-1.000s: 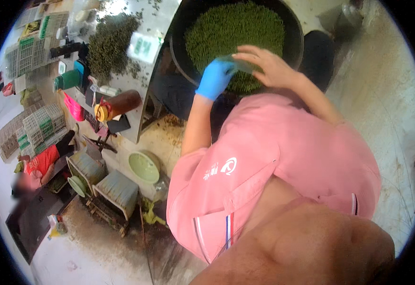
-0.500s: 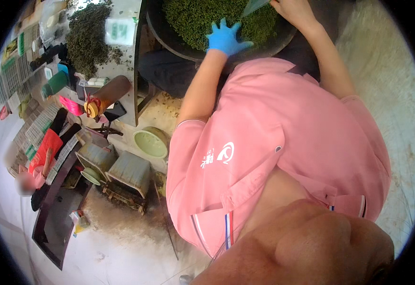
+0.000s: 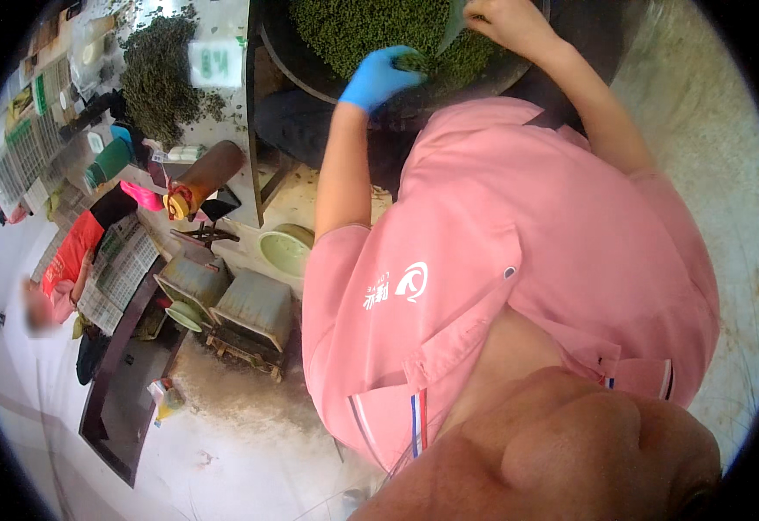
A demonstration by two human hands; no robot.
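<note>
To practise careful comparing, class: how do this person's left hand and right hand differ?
The left hand wears a blue glove; the right hand is bare. The left hand curls around small green pieces, while the right hand pinches translucent plastic. Both are at the large dark round pan.

Pale floor (image 3: 683, 191), brown-stained in places; light-topped table (image 3: 231, 126) upper left; dark-edged furniture (image 3: 128, 417) lower left.

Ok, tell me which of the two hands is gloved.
The left hand: it wears a blue glove, by the green pellets. The right hand, holding see-through plastic, is bare.
</note>
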